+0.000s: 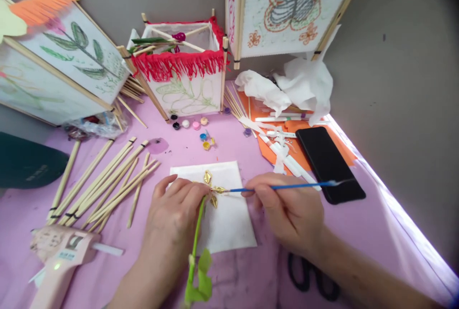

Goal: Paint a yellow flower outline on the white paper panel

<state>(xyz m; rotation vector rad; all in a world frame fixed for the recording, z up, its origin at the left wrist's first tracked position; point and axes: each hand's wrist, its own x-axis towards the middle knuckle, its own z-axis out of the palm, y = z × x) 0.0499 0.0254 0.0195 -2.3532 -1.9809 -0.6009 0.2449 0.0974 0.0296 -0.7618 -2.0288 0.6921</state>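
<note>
My left hand (170, 213) is closed, its fingertips pinching a handmade flower (214, 201) near its centre. Gold, pointed petals show around the fingers, and a green stem with leaves (201, 278) hangs down toward me. Between the fingers of my right hand (292, 211) is a slim blue paintbrush (292, 186), held almost level. The brush tip touches or nearly touches the right-hand gold petal; exact contact is hard to see. Beneath the flower lies a white square napkin (229, 232).
Bamboo sticks (103, 184) and a pink glue gun (59, 261) lie left. Small paint pots (206, 145) stand behind the napkin. At right are a black phone (330, 163) and crumpled tissue (304, 84). Paper lanterns (190, 93) line the wall; black scissors handles (301, 275) lie under my right forearm.
</note>
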